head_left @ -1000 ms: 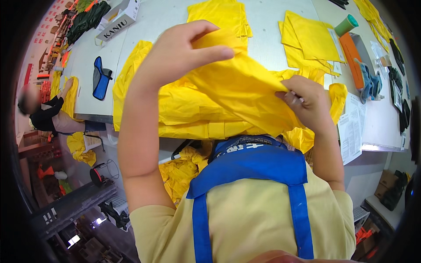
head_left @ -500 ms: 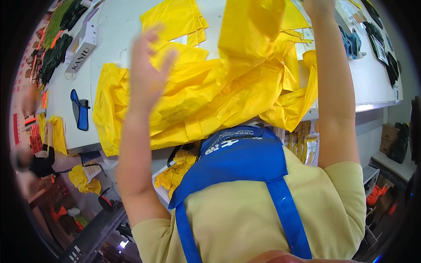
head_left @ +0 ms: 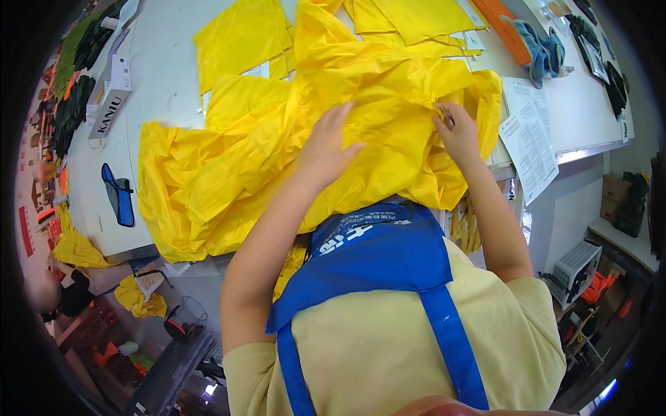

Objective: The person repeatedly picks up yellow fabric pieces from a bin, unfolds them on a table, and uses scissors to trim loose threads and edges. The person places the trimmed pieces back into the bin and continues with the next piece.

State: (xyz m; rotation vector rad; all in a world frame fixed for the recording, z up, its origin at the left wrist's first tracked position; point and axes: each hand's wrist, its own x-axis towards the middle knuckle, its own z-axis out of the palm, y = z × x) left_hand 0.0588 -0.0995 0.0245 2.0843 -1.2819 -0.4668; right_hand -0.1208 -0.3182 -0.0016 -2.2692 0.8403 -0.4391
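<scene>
A large crumpled yellow waterproof garment (head_left: 243,177) lies bunched across the table, draping over its front edge. My left hand (head_left: 331,149) is over its middle, fingers stretched and thumb apart, holding nothing; whether it touches the cloth I cannot tell. At the right part of the garment, my right hand (head_left: 459,132) is closed, with index finger and thumb curled at a gathered spot of the cloth. A small dark thing shows between those fingers, too little of it to name. Behind lie folded yellow pieces (head_left: 239,41) and another flat yellow stack (head_left: 416,21).
A blue and black pouch-like item (head_left: 119,196) and a white box (head_left: 111,104) lie on the left of the table. Printed sheets (head_left: 531,139) hang over the right edge near a blue cloth (head_left: 538,52) and an orange strip (head_left: 501,31). Another person works at far left.
My right hand has come down from the far edge of view to the garment's right part. The raised yellow cloth has dropped onto the table. My left hand has moved right and nearer, uncovering the garment's left part.
</scene>
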